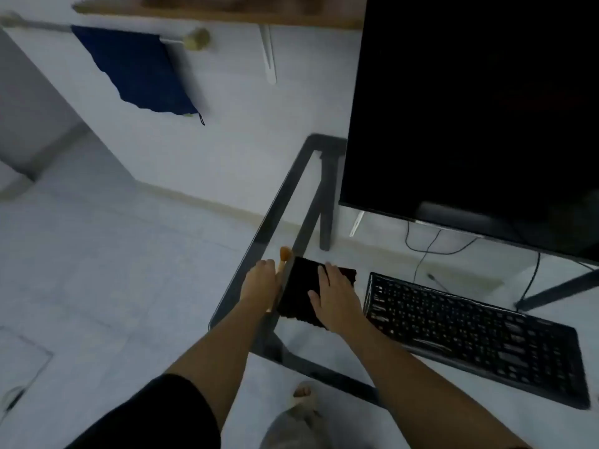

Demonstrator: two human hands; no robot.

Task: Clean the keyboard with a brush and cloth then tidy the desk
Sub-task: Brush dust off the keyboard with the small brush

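A black keyboard (479, 335) lies on the glass desk (282, 202), right of a folded dark cloth (301, 293). My right hand (335, 294) rests flat on the cloth with fingers spread. A brush (284, 256) with an orange tip and light handle lies along the cloth's left edge, near the desk's left rim. My left hand (261, 280) is on the brush handle; whether the fingers close around it is not clear in the blur.
A large dark monitor (479, 108) stands behind the keyboard, with cables (424, 251) hanging below it. A blue cloth (139, 69) hangs on a wall rail at upper left. A wooden shelf (220, 11) runs along the wall. My foot (301, 406) shows through the glass.
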